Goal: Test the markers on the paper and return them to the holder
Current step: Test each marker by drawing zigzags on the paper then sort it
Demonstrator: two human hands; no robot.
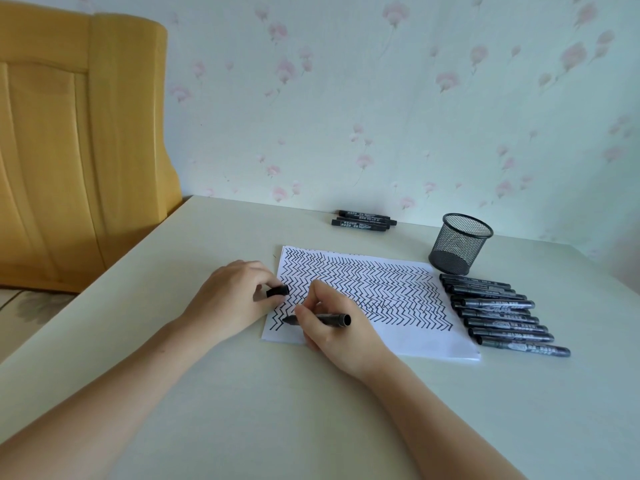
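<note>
Marker test in progress. The right hand (334, 327) grips an uncapped marker (317, 319) in a writing hold, its tip at the near-left corner of the paper (415, 344), where the last row of zigzag strokes ends. The left hand (235, 299) pinches the cap (277, 291) between thumb and fingers (266, 271) while resting at the sheet's left edge, apparently steadying it and keeping the cap ready for reclosing. A row of capped markers (498, 313) lies just right of the paper, near the mesh holder (459, 242), which looks empty, though its floor is partly hidden. A group of three markers (363, 220) lies apart at the far side of the surface (242, 410), possibly sorted out.
</note>
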